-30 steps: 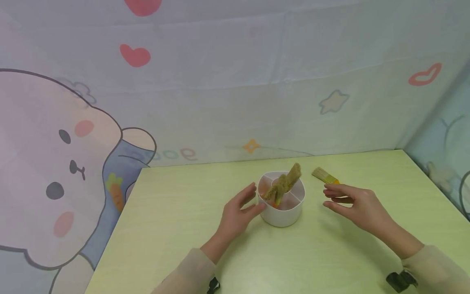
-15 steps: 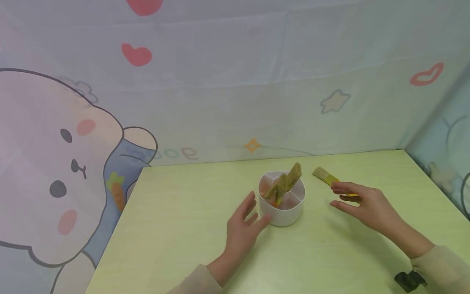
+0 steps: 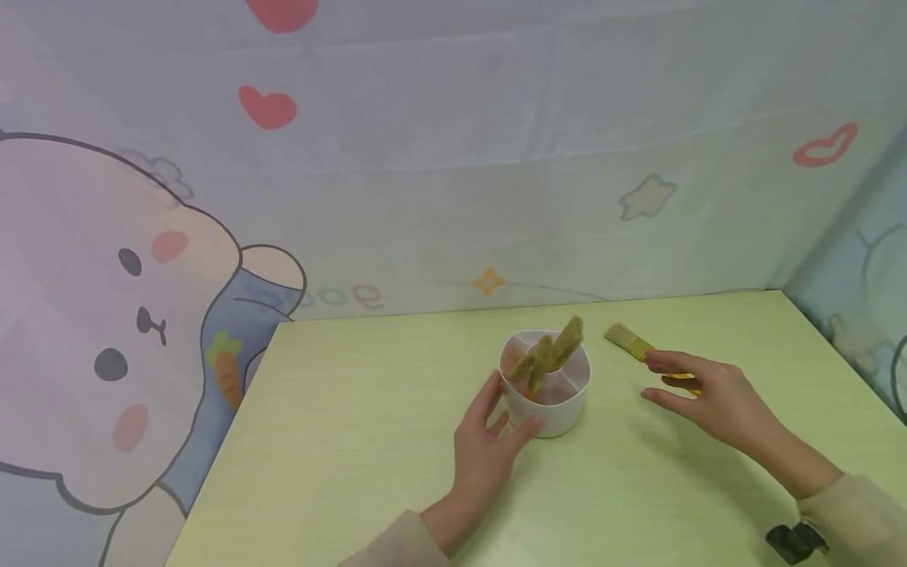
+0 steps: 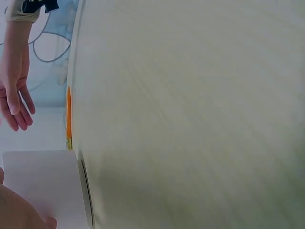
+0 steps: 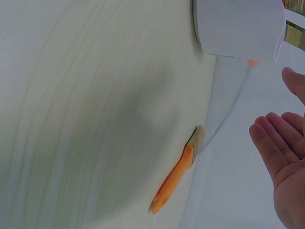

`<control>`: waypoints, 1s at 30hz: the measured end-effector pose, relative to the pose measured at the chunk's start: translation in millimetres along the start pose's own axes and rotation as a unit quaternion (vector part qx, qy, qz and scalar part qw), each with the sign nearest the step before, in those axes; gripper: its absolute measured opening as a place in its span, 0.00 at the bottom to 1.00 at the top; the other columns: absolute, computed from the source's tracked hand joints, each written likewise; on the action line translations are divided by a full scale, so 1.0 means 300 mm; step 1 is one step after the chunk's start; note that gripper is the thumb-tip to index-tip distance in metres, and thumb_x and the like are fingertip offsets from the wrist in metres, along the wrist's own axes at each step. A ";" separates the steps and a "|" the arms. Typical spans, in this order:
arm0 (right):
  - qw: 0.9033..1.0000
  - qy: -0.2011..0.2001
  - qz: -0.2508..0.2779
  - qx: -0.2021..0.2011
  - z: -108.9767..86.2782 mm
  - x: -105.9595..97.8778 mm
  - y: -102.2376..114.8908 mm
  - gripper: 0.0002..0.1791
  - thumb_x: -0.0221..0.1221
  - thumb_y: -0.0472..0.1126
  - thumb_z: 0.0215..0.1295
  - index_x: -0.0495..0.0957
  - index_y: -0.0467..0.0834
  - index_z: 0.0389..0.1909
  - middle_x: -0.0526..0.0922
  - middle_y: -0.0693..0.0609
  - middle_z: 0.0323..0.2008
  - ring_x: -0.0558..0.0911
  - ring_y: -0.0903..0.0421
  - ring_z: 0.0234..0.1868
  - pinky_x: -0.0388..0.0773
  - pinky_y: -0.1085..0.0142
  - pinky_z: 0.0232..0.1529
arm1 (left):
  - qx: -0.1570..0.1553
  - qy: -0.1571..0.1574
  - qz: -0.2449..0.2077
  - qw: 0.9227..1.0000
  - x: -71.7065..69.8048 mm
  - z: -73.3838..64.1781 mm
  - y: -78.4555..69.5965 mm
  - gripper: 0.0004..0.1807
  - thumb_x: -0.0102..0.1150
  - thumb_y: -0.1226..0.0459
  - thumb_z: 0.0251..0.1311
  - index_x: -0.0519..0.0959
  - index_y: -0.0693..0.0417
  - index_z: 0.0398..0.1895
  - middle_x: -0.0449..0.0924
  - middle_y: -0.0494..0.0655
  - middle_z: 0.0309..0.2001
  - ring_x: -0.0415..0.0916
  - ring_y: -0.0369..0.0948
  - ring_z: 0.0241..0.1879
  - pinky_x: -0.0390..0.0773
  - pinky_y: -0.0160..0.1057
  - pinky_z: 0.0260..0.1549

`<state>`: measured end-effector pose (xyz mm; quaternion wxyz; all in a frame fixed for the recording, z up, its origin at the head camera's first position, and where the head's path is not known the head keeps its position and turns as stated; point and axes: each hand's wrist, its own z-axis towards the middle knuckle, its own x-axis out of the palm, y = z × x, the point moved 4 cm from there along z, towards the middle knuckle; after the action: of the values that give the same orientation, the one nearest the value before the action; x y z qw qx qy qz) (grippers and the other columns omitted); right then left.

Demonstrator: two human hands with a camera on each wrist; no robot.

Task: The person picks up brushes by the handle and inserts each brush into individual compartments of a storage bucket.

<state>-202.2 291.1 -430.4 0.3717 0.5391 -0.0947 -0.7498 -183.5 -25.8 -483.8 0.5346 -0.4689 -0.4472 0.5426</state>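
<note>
A white round organizer (image 3: 567, 419) with divided compartments stands on the table. Several paintbrushes (image 3: 542, 361) lean in it, bristles up. My left hand (image 3: 483, 457) holds the organizer at its near left side, thumb across the front and fingers along the left wall. To the right lies a loose paintbrush (image 3: 629, 340) with pale bristles; its orange handle (image 5: 172, 181) shows fully in the right wrist view. My right hand (image 3: 716, 400) hovers over that handle, fingers apart from the thumb and nothing between them. In the head view this hand hides part of the handle.
The pale yellow-green table (image 3: 340, 441) ends at a printed cloth backdrop (image 3: 425, 157) just behind the organizer and brush. More cloth (image 3: 868, 260) hangs along the right side. A dark strap piece (image 3: 795, 543) hangs at the right sleeve.
My left hand has moved right along the organizer's front and closed in on its wall. My right hand has shifted slightly right over the loose paintbrush. The organizer and brushes stay in place.
</note>
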 end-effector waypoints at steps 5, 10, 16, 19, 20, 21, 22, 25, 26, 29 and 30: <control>1.000 0.008 -0.009 0.001 0.002 -0.007 -0.007 0.28 0.77 0.41 0.63 0.84 0.39 0.63 0.89 0.42 0.57 0.89 0.61 0.50 0.85 0.79 0.48 | 0.007 0.005 -0.009 1.000 0.000 0.017 0.001 0.45 0.79 0.64 0.62 0.66 0.61 0.80 0.68 0.56 0.78 0.65 0.55 0.78 0.77 0.48 0.70; 0.999 0.042 -0.029 0.011 0.013 -0.024 -0.019 0.33 0.76 0.45 0.65 0.79 0.36 0.68 0.85 0.36 0.62 0.89 0.37 0.53 0.90 0.55 0.49 | 0.006 0.008 -0.018 1.000 -0.003 0.032 0.001 0.46 0.79 0.66 0.61 0.66 0.62 0.80 0.68 0.56 0.78 0.65 0.55 0.78 0.77 0.49 0.70; 0.991 0.109 -0.051 0.050 0.041 -0.049 -0.057 0.44 0.74 0.54 0.68 0.70 0.35 0.76 0.75 0.30 0.71 0.83 0.27 0.59 0.83 0.33 0.56 | 0.004 0.010 -0.010 1.000 -0.007 0.047 0.008 0.45 0.79 0.67 0.61 0.67 0.60 0.80 0.69 0.52 0.78 0.65 0.52 0.78 0.78 0.48 0.69; 0.987 0.134 -0.070 0.059 0.055 -0.057 -0.083 0.48 0.73 0.57 0.67 0.66 0.34 0.78 0.71 0.29 0.73 0.77 0.25 0.66 0.77 0.30 0.62 | 0.008 0.011 -0.008 1.000 -0.010 0.055 0.009 0.45 0.79 0.66 0.61 0.68 0.59 0.80 0.69 0.52 0.78 0.65 0.53 0.78 0.78 0.49 0.69; 0.985 0.140 -0.075 0.059 0.060 -0.058 -0.092 0.49 0.73 0.57 0.67 0.65 0.34 0.79 0.70 0.28 0.74 0.75 0.25 0.68 0.76 0.29 0.63 | 0.010 0.012 -0.008 1.000 -0.010 0.057 0.009 0.45 0.79 0.66 0.61 0.68 0.60 0.80 0.69 0.52 0.78 0.65 0.53 0.78 0.77 0.49 0.69; 0.984 0.145 -0.081 0.059 0.064 -0.059 -0.101 0.50 0.73 0.57 0.67 0.64 0.33 0.79 0.69 0.27 0.74 0.73 0.24 0.69 0.74 0.29 0.64 | 0.013 0.013 -0.008 1.000 -0.011 0.059 0.009 0.45 0.79 0.67 0.61 0.68 0.60 0.79 0.69 0.52 0.78 0.65 0.54 0.78 0.77 0.49 0.69; 0.983 0.150 -0.087 0.058 0.068 -0.060 -0.111 0.51 0.73 0.57 0.67 0.64 0.32 0.79 0.68 0.26 0.74 0.71 0.24 0.70 0.73 0.28 0.65 | 0.013 0.014 -0.008 1.000 -0.011 0.061 0.010 0.45 0.79 0.67 0.61 0.68 0.60 0.79 0.69 0.52 0.78 0.65 0.53 0.78 0.77 0.49 0.69; 0.980 0.161 -0.097 0.065 0.078 -0.057 -0.137 0.53 0.72 0.59 0.68 0.62 0.30 0.79 0.66 0.24 0.74 0.67 0.23 0.72 0.70 0.27 0.67 | 0.016 0.017 -0.005 1.000 -0.012 0.063 0.009 0.44 0.79 0.66 0.61 0.68 0.59 0.79 0.68 0.53 0.78 0.65 0.54 0.78 0.78 0.49 0.69; 0.979 0.165 -0.099 0.067 0.081 -0.055 -0.145 0.53 0.72 0.60 0.68 0.62 0.30 0.79 0.66 0.23 0.74 0.67 0.22 0.72 0.70 0.27 0.67 | 0.016 0.017 -0.004 1.000 -0.013 0.063 0.010 0.44 0.79 0.66 0.61 0.68 0.59 0.79 0.68 0.52 0.78 0.66 0.54 0.78 0.78 0.49 0.69; 0.976 0.174 -0.105 0.076 0.088 -0.046 -0.170 0.54 0.71 0.61 0.68 0.61 0.29 0.79 0.64 0.23 0.75 0.66 0.22 0.73 0.68 0.27 0.68 | 0.015 0.018 -0.003 1.000 -0.012 0.067 0.013 0.44 0.79 0.66 0.61 0.69 0.58 0.79 0.68 0.52 0.78 0.66 0.53 0.78 0.78 0.49 0.69; 0.975 0.177 -0.108 0.077 0.091 -0.042 -0.179 0.54 0.71 0.61 0.68 0.60 0.29 0.79 0.64 0.23 0.75 0.66 0.22 0.73 0.68 0.27 0.69 | 0.015 0.017 -0.004 1.000 -0.010 0.068 0.015 0.44 0.79 0.66 0.61 0.69 0.58 0.79 0.69 0.52 0.78 0.66 0.53 0.78 0.78 0.49 0.69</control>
<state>-248.7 330.1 -439.4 0.2567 0.6977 -0.0263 -0.6683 -204.4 -28.8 -484.9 0.5507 -0.4685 -0.4319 0.5392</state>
